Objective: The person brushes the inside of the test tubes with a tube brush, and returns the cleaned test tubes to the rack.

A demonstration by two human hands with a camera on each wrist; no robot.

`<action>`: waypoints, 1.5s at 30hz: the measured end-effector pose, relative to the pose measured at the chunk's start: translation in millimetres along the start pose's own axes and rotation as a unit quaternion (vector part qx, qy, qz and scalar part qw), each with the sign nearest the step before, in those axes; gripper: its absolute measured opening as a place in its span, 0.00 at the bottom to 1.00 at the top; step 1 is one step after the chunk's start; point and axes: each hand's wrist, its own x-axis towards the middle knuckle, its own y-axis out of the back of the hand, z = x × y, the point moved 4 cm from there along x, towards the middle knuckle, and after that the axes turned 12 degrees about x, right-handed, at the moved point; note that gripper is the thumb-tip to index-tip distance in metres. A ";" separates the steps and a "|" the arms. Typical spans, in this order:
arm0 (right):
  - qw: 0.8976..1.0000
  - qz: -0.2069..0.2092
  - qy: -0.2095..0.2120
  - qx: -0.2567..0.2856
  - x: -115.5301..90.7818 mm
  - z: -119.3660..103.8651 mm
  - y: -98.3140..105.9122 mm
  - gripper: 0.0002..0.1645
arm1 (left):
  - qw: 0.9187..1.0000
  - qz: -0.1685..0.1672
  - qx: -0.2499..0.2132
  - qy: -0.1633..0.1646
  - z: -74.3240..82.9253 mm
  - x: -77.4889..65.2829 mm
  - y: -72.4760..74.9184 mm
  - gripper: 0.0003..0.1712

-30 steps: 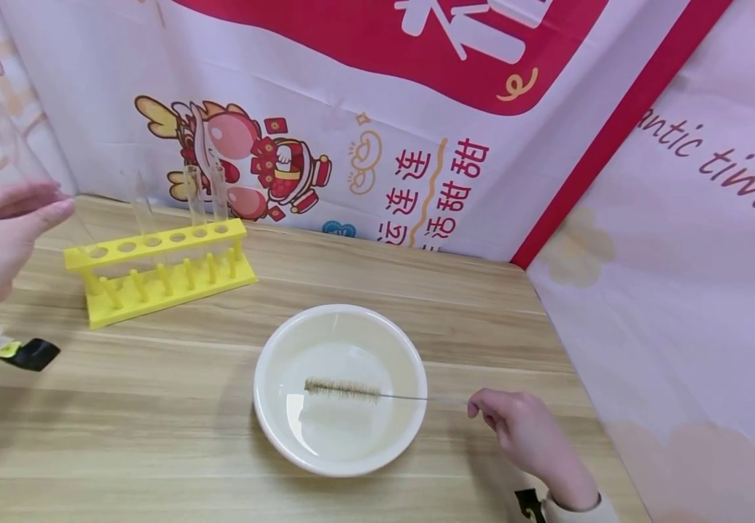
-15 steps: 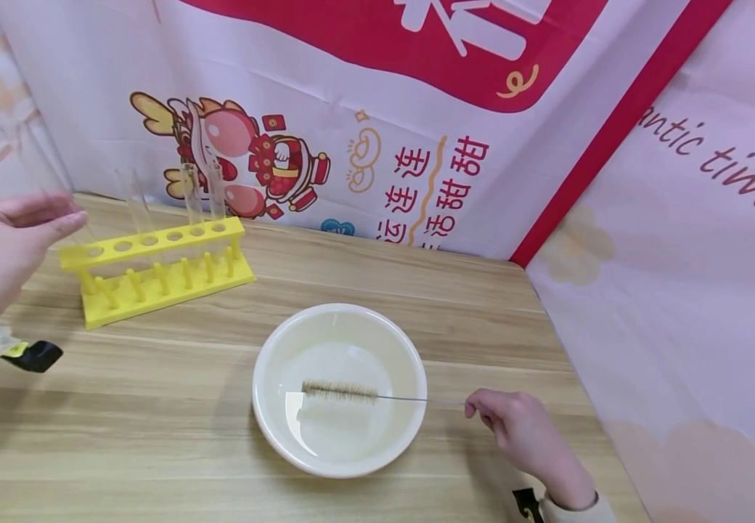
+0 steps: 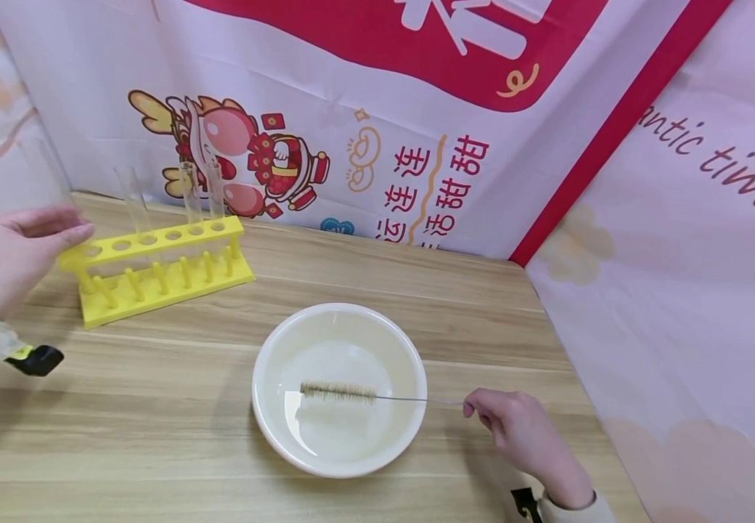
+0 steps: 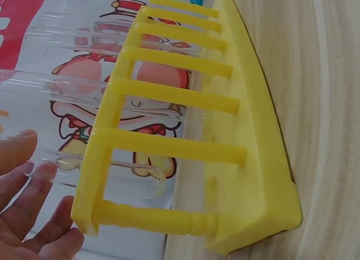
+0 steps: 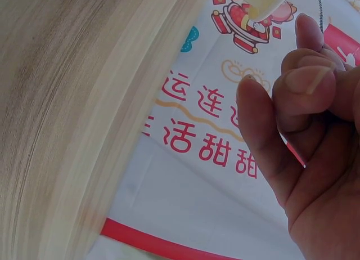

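Observation:
At the left, my left hand (image 3: 18,254) pinches a clear glass test tube (image 4: 129,184) between thumb and fingers. In the left wrist view the tube passes through the end hole of the yellow test tube rack (image 3: 168,294), its rounded bottom hanging above the base. Other test tubes (image 3: 132,196) stand in the rack. My right hand (image 3: 521,428) holds the thin wire handle of a test tube brush (image 3: 338,392). The brush's bristles lie level over the white basin (image 3: 340,468); whether they touch the liquid I cannot tell.
The wooden table (image 3: 175,407) carries the rack at the back left and the basin in the middle. A printed cloth (image 3: 364,94) hangs behind the table, and another (image 3: 698,290) at the right.
My left hand has moved slightly right, and the test tube sits lower in the rack's end hole. The right hand and brush have barely shifted.

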 end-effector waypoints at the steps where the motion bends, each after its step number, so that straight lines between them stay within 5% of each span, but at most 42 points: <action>1: 1.000 0.000 -0.001 0.001 -0.1 -0.1 0.0 0.27 | 1.000 -0.001 -0.005 -0.005 -0.5 -0.2 0.1 0.30; 7: 1.000 0.000 0.001 0.003 -0.6 0.0 -0.5 0.28 | 1.000 -0.012 -0.017 -0.020 -1.7 -1.8 -0.8 0.28; 18: 1.000 -0.006 -0.009 0.005 -1.5 -0.5 -0.8 0.29 | 0.999 -0.028 0.039 -0.021 -4.8 -5.6 -4.2 0.23; 26: 1.000 -0.005 -0.012 0.004 -3.1 -0.2 -1.4 0.29 | 0.995 -0.037 0.094 -0.019 -9.4 -9.5 -8.2 0.26; 36: 1.000 -0.005 -0.013 0.003 -4.0 -0.1 -1.5 0.29 | 0.994 -0.041 0.100 -0.024 -12.0 -11.2 -9.6 0.28; 45: 1.000 -0.004 -0.006 -0.010 -3.1 -2.4 -2.0 0.28 | 0.984 -0.037 0.168 -0.038 -11.5 -9.3 -9.1 0.39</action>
